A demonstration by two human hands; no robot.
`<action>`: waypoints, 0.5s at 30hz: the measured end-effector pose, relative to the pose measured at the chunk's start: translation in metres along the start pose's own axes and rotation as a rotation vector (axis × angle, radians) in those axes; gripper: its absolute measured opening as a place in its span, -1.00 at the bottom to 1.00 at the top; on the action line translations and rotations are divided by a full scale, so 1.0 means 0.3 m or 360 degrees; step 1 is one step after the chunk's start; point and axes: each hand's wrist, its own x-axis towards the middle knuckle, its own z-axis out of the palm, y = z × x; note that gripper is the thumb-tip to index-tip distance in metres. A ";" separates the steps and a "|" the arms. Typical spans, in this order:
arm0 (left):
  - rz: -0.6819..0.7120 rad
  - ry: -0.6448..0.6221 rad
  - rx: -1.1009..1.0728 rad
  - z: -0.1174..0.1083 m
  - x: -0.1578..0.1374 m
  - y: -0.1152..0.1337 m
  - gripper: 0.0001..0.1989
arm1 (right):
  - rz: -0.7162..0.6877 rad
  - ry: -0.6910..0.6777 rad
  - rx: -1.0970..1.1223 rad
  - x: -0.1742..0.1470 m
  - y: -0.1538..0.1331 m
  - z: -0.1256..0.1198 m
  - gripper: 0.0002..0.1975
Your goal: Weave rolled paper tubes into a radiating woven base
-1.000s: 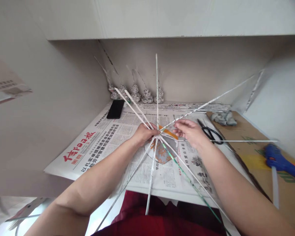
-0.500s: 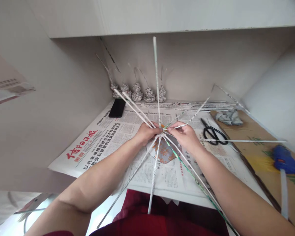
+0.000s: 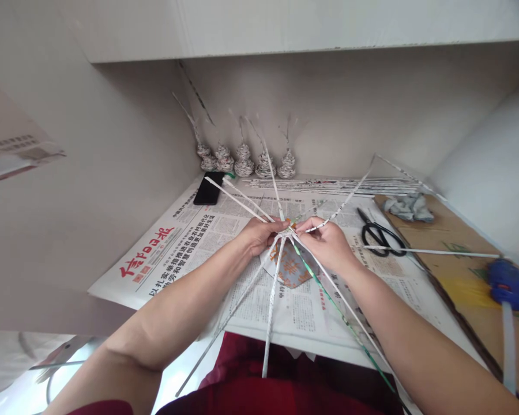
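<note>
Squarely between the two hands sits the hub (image 3: 286, 234), just right of the left fingertips and just left of the right ones, so neither hand is clearly nearer. It shows no long axis; its spokes (image 3: 272, 300) fan out instead, seven plain to count: two toward the upper left, one straight away, four toward the wearer, one of these green. The left hand (image 3: 260, 235) has its thumb and fingers closed at the hub's near-left edge. The right hand (image 3: 323, 239) pinches a single strand (image 3: 343, 206) between thumb and forefinger; this runs up and to the right, then bends sharply down. Beneath the hub lies one patterned card (image 3: 292, 267), on newspaper (image 3: 181, 248). One pale stick (image 3: 441, 252) crosses one pair of scissors (image 3: 368, 221) at right; whether it joins the hub is hidden behind the hand. Farther out are one phone (image 3: 204, 195) at left, five gourds (image 3: 243, 164) along the back, a bundle (image 3: 324, 185) of rods too close-packed to count, and, on one cardboard sheet (image 3: 458, 288), one crumpled cloth (image 3: 409, 207) and one glue gun (image 3: 509, 283).
</note>
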 end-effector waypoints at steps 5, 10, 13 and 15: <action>0.0082 0.0072 -0.0024 0.004 0.000 -0.008 -0.78 | 0.0094 -0.0005 -0.0138 -0.001 -0.006 -0.006 -0.90; 0.0113 0.0028 0.0070 0.006 -0.004 -0.008 -0.75 | 0.0158 -0.0002 -0.0131 0.002 -0.004 -0.005 -0.91; 0.0173 0.0053 0.0076 0.008 -0.005 -0.005 -0.73 | 0.0109 0.0008 -0.0032 0.001 -0.009 0.003 -0.93; 0.0234 0.0109 0.0022 0.008 -0.004 0.002 -0.69 | -0.0003 0.0072 0.0185 -0.002 -0.020 0.009 -0.92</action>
